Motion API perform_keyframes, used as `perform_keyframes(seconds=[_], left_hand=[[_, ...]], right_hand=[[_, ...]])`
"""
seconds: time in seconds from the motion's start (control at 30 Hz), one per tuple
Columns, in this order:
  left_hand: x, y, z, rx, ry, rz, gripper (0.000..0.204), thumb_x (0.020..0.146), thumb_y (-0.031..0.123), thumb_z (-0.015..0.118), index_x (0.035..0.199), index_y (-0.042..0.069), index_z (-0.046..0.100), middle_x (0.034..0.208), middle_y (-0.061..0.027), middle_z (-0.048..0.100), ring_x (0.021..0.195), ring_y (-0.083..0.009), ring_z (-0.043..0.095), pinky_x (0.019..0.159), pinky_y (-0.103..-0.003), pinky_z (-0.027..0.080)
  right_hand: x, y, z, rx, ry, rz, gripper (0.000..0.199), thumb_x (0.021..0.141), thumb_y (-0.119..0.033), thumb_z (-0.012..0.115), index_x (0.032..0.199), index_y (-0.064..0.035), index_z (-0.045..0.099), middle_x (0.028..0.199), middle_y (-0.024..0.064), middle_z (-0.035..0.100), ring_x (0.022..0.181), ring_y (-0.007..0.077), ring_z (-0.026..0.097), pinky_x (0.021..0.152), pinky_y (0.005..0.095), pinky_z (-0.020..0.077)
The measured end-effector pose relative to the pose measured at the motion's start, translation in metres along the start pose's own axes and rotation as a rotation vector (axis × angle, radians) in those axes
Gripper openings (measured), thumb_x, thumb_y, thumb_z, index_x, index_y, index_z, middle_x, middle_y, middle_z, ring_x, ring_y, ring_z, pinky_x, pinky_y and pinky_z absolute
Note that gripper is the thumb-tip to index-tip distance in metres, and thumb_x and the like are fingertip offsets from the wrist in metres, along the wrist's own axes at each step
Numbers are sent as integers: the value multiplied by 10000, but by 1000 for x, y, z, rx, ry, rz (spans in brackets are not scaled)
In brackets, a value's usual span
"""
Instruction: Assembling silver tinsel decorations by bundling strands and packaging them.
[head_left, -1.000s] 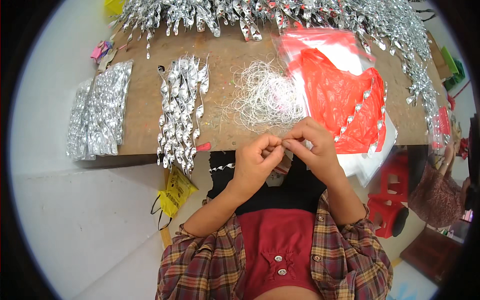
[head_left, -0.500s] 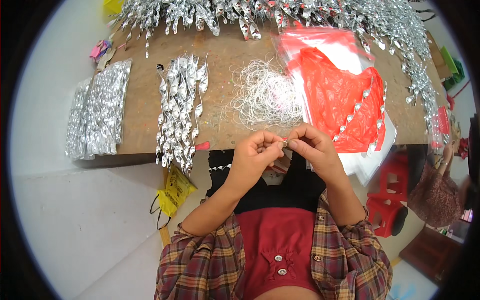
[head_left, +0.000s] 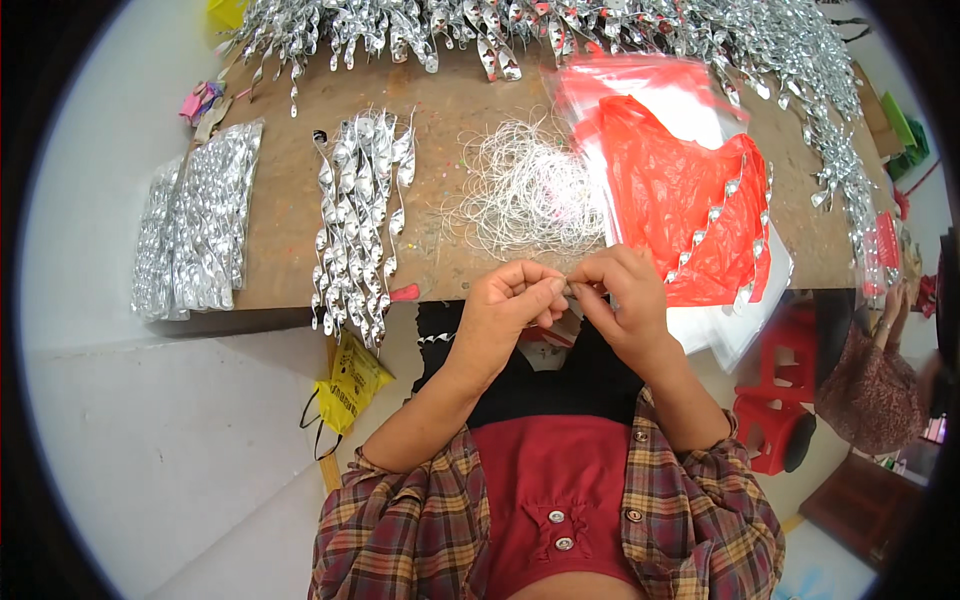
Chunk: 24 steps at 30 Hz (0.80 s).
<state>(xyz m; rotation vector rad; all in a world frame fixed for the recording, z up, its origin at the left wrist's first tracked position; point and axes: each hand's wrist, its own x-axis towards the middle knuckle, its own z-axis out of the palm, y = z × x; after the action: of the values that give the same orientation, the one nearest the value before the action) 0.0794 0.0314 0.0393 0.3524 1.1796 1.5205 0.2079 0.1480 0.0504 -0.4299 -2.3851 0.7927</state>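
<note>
My left hand (head_left: 512, 312) and my right hand (head_left: 625, 303) meet fingertip to fingertip at the table's front edge, above my lap. Both are closed in a pinch. Whatever lies between the fingertips is too small to make out. A short piece of twisted silver strip (head_left: 437, 339) shows beside my left wrist; I cannot tell whether it runs up to the fingers. Just beyond the hands is a tangled heap of white string (head_left: 535, 190). Left of it, a bunch of twisted silver strips (head_left: 358, 215) hangs partly over the edge.
On the right, a red plastic bag (head_left: 650, 180) with twisted strips on it lies over clear plastic bags (head_left: 715, 335). Packed silver strips (head_left: 215, 215) lie far left. A silver pile (head_left: 600, 25) lines the table's back. Red stools (head_left: 765, 430) and another person (head_left: 870, 385) are at right.
My right hand has turned slightly, and its fingers now curl further over the pinch point. My left hand has barely shifted. The things on the table have not moved.
</note>
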Motion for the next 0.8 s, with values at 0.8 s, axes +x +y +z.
perform_keyframes(seconds=[0.8], left_hand=[[0, -2, 1, -165, -6, 38, 92, 858, 100, 588, 895, 15, 595, 678, -27, 584, 546, -47, 467, 552, -181, 408]], right_hand=[[-6, 2, 11, 51, 161, -74, 171, 721, -64, 692, 875, -109, 635, 783, 11, 608, 683, 164, 547, 660, 299, 348]])
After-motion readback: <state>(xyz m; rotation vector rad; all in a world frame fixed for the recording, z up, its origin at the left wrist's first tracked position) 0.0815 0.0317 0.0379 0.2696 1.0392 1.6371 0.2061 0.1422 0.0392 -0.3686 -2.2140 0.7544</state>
